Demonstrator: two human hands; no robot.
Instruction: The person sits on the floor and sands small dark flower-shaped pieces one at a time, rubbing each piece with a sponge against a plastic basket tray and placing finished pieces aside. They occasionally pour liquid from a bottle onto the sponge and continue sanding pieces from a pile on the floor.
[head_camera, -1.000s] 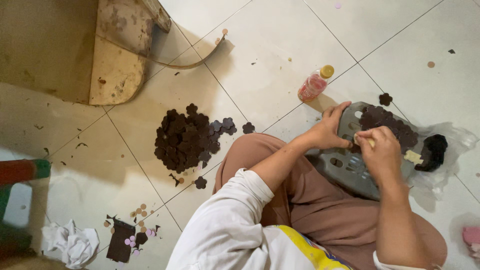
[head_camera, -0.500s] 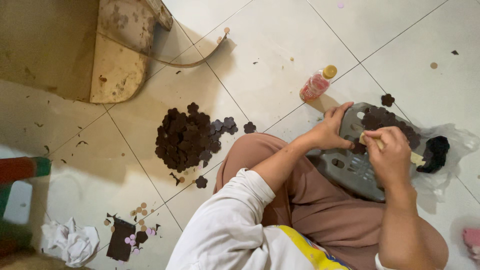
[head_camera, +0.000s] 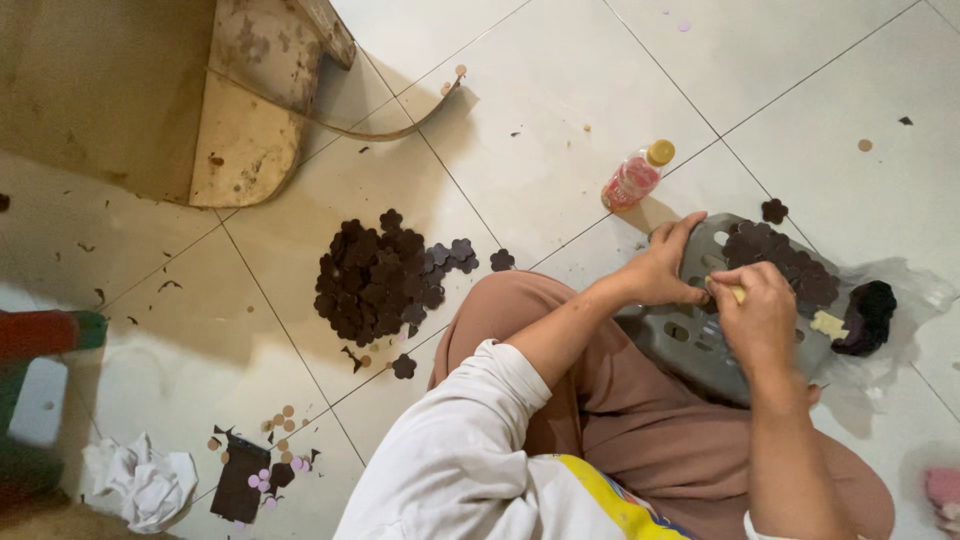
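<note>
I sit on a tiled floor with a grey slotted plastic tray (head_camera: 700, 345) across my lap. My left hand (head_camera: 665, 262) rests on the tray's upper left edge, fingers spread over it. My right hand (head_camera: 760, 315) is closed around a small pale yellow tool (head_camera: 738, 293) pressed at the tray's middle. Dark brown flower-shaped cutouts (head_camera: 785, 262) lie heaped on the tray beyond my right hand. A black bundle (head_camera: 868, 315) and a pale yellow piece (head_camera: 828, 324) sit at the tray's right end.
A large pile of dark flower cutouts (head_camera: 375, 280) lies on the floor to my left. A small pink bottle with a yellow cap (head_camera: 635, 177) lies near the tray. Crumpled white cloth (head_camera: 140, 485), dark scraps and small round pieces (head_camera: 255, 470) sit lower left. A worn wooden object (head_camera: 230, 100) stands upper left.
My right hand has shifted slightly left and down over the tray, closer to my left hand. My left hand stays on the tray's edge.
</note>
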